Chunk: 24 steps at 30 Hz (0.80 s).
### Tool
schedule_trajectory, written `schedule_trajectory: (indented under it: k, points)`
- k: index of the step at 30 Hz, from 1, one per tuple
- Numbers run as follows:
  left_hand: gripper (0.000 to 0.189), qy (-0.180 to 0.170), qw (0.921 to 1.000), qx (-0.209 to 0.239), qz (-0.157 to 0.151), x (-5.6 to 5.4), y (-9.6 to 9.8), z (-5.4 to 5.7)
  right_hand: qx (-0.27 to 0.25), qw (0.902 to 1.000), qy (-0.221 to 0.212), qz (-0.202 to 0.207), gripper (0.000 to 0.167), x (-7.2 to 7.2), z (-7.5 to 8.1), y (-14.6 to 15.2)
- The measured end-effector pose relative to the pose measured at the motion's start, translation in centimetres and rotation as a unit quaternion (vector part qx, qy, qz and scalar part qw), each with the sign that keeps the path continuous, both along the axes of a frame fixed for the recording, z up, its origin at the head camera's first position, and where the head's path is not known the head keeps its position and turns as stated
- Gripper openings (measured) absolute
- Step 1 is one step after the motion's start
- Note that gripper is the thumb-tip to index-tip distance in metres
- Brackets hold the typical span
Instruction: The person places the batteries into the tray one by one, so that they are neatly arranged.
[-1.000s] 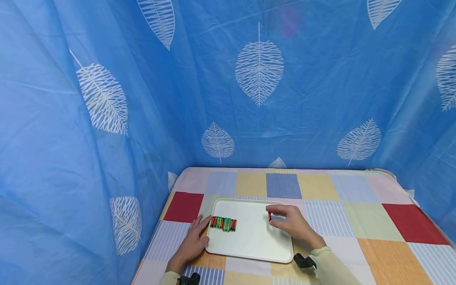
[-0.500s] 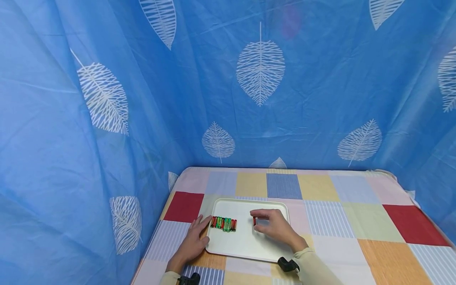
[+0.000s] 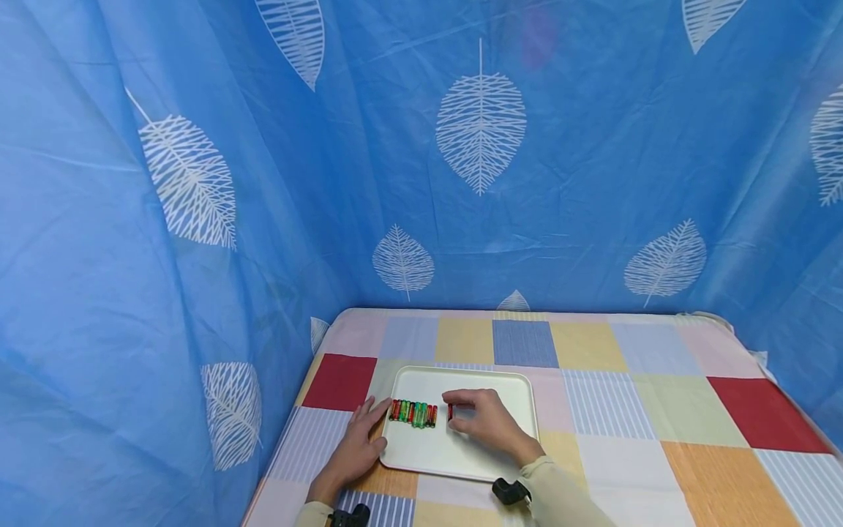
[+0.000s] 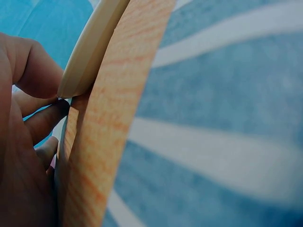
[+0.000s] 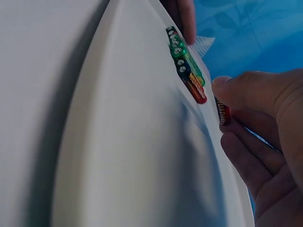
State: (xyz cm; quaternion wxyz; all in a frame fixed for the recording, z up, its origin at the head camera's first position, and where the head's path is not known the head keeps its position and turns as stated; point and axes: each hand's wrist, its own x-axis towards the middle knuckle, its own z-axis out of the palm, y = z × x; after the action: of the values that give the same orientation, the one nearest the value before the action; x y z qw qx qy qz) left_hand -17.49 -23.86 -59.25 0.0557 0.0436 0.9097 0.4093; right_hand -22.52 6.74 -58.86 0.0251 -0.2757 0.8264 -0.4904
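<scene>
A row of red, green and black batteries lies side by side at the left of a white tray. Between thumb and fingers, my right hand pinches one red and black battery, just right of the row with a gap between. The right wrist view shows this held battery partly covered by the thumb, beside the row's near end. My left hand touches the tray's left edge with fingers spread. In the left wrist view, its thumb meets the tray rim.
A patchwork tablecloth covers the table beneath the tray. Blue curtains with white leaf prints hang behind the table and along its left. Black wrist devices sit on both forearms.
My right hand has moved left across the tray with the battery, coming closer to the row. The left hand and the row have stayed where they were.
</scene>
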Motion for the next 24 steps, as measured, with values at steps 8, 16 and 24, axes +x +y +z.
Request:
schedule_trajectory:
  k: [8, 16, 24]
  points:
    - [0.079, -0.001, 1.0, 0.0, 0.004, 0.0, 0.1, 0.0, 0.009, 0.9999, 0.013, -0.002, 0.046, 0.0, 0.0, -1.1]
    - [0.079, 0.003, 1.0, 0.002, -0.001, 0.0, 0.0, 0.0, 0.049, 0.9971, 0.057, -0.012, 0.048, 0.0, -0.5, -2.1]
    - [0.08, 0.004, 1.0, -0.001, 0.0, 0.0, 0.0, 0.0, 0.069, 0.9942, 0.079, -0.023, 0.047, 0.1, -0.4, -3.0]
